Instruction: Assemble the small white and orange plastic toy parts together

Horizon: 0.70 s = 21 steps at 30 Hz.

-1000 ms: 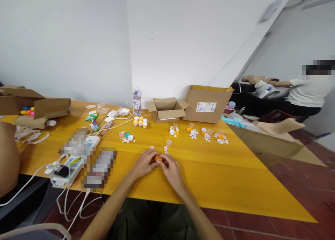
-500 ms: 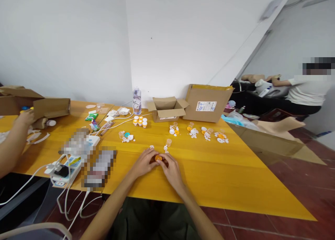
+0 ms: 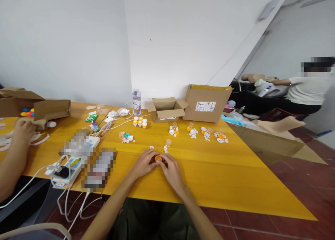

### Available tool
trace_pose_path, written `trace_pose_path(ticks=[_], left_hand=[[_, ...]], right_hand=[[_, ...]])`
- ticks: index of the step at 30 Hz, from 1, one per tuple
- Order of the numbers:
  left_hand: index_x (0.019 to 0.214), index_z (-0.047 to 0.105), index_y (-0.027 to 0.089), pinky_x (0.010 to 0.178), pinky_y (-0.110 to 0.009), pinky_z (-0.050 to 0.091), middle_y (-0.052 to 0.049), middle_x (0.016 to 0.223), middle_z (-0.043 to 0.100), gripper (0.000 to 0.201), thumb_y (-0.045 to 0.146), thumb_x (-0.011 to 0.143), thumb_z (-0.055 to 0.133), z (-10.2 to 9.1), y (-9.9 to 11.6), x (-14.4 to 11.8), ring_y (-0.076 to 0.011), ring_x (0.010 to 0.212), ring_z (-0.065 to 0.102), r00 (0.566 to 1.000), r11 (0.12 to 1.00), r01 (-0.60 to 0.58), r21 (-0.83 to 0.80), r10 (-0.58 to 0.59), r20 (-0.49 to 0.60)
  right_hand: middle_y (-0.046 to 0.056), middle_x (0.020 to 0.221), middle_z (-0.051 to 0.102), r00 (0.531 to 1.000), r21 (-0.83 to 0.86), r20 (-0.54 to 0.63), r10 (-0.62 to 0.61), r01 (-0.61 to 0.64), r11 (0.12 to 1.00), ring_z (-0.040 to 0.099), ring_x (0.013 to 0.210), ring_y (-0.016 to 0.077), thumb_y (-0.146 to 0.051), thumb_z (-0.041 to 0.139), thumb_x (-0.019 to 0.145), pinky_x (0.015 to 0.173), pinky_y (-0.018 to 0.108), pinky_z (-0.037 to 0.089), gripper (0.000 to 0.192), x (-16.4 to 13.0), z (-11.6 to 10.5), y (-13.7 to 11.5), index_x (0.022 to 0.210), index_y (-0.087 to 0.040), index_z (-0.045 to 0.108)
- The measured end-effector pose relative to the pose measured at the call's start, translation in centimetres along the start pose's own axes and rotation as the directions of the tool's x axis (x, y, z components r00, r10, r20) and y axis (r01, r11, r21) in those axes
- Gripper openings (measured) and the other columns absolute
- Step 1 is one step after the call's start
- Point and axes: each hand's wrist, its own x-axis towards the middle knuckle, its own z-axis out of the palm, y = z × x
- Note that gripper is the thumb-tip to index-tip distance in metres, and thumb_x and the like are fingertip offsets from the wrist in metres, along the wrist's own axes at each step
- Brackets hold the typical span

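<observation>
Between the fingertips of both hands is a small round orange plastic cap [image 3: 158, 158], held just above the table near its front edge. My left hand [image 3: 144, 163] closes on its left side, and my right hand [image 3: 169, 166] grips it from the right. Just beyond the fingers lie small white perforated pieces [image 3: 165, 148] and another white perforated piece [image 3: 151, 147]. A clear plastic cup [image 3: 169, 142] rests behind them. Farther back, several small white-and-orange capped containers [image 3: 140, 122] stand grouped together.
Sets of loose orange and white parts [image 3: 193, 132] lie at the back right, and a set with a teal ring [image 3: 127, 135] at left. An open carton [image 3: 167, 111], a closed carton [image 3: 204, 103] and a water bottle [image 3: 136, 101] stand behind. A power strip [image 3: 75, 163] and a co-worker's arm [image 3: 18, 145] are left.
My hands stay in nearly the same place around the orange cap. The co-worker's hand at left has drawn back from the box, showing coloured balls there.
</observation>
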Motion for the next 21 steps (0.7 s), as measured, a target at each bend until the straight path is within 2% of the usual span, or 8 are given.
trace_pose_path(ticks=[8,14,21], left_hand=[[0.107,0.063,0.024,0.091,-0.038,0.045,-0.006,0.102,0.066,0.021,0.035,0.089,0.060,0.01,0.01,-0.06,-0.0234,0.098,0.058,1.000,1.000,0.015,-0.012,-0.015,-0.005],[0.106,0.064,0.024,0.091,-0.037,0.045,-0.006,0.102,0.067,0.020,0.035,0.089,0.061,-0.02,0.02,-0.02,-0.0227,0.098,0.058,1.000,1.000,-0.019,-0.008,0.019,-0.023],[0.109,0.063,0.024,0.092,-0.039,0.045,-0.007,0.104,0.066,0.022,0.034,0.090,0.059,-0.14,0.17,0.03,-0.0237,0.100,0.058,1.000,1.000,-0.005,-0.001,0.005,-0.004]], right_hand=[[0.004,0.086,0.069,1.000,-0.024,-0.002,-0.009,0.009,1.000,0.065,0.078,0.0209,-0.027,0.055,0.089,0.075,0.032,0.053,0.015,0.15,0.10,0.07,0.090,-0.025,0.069],[0.004,0.089,0.069,1.000,-0.053,-0.002,-0.030,0.029,0.998,0.065,0.083,0.0219,-0.025,0.053,0.089,0.077,0.033,0.052,0.015,0.00,0.12,-0.05,0.091,-0.026,0.068],[0.005,0.093,0.069,0.999,-0.075,0.006,-0.037,0.037,0.996,0.065,0.087,0.0223,-0.022,0.052,0.090,0.080,0.033,0.052,0.016,-0.12,0.16,-0.23,0.094,-0.026,0.067]])
